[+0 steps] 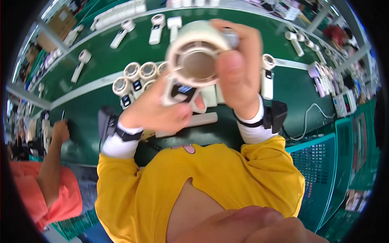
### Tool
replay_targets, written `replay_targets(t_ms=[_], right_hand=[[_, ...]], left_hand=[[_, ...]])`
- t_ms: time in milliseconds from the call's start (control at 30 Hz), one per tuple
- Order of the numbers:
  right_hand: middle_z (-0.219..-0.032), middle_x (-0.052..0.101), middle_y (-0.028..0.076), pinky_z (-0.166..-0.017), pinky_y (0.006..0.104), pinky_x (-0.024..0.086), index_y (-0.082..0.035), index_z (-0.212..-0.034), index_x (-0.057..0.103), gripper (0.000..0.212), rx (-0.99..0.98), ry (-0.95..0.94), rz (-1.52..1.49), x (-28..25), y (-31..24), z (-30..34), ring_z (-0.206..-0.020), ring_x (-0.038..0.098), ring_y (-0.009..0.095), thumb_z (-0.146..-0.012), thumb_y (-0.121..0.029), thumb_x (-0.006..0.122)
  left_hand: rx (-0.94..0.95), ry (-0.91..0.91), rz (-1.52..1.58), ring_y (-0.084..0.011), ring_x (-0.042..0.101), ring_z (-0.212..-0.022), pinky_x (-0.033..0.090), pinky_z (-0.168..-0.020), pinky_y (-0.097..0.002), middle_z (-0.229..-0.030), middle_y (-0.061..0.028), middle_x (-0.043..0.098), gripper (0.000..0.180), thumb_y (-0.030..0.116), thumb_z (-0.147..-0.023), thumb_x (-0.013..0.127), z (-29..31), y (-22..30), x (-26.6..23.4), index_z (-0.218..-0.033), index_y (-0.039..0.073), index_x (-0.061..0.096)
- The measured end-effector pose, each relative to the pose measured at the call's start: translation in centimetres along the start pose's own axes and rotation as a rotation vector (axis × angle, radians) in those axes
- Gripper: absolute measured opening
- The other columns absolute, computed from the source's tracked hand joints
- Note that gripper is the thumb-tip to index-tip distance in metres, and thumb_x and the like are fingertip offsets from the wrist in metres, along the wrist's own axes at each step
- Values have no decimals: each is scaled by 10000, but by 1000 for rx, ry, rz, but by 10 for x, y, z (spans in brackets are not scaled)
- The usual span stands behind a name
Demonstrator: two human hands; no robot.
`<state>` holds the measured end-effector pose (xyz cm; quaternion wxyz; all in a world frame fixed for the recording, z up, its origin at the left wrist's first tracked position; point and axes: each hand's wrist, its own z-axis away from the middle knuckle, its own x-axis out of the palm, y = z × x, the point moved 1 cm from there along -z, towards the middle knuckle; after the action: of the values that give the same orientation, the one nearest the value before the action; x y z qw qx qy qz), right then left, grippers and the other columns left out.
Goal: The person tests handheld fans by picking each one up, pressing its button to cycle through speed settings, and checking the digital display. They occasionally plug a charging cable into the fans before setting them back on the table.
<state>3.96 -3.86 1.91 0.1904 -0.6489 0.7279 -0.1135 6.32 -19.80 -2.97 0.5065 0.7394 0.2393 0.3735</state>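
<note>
Both hands grip one cream handheld fan: left hand clasps the handle, right hand pinches the head; keep it steady, close.

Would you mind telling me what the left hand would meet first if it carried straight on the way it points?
Probably the right hand: the left hand points up-right along the white handheld fan both hold; depth is unclear.
</note>
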Motion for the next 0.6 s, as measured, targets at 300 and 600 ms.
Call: replay_targets(t_ms=[300, 600], right_hand=[[-821, 520, 91, -590, 218, 379, 20, -968, 512, 238, -99, -247, 199, -4, -17, -4, -685, 475, 130, -865, -189, 461], [-703, 520, 52, -503, 211, 341, 20, -880, 531, 160, 208, -97, 263, -6, -31, -7, -576, 435, 94, -868, -108, 435]], left_hand=[[1044, 145, -472, -200, 519, -602, 428, -548, -315, -807, -80, 518, 468, 397, -758, 595, 75, 62, 22, -988, 51, 379], [1221, 151, -384, -214, 491, -731, 396, -694, -349, -1051, -119, 405, 489, 266, -795, 508, 89, 75, 50, -1159, 25, 289]])
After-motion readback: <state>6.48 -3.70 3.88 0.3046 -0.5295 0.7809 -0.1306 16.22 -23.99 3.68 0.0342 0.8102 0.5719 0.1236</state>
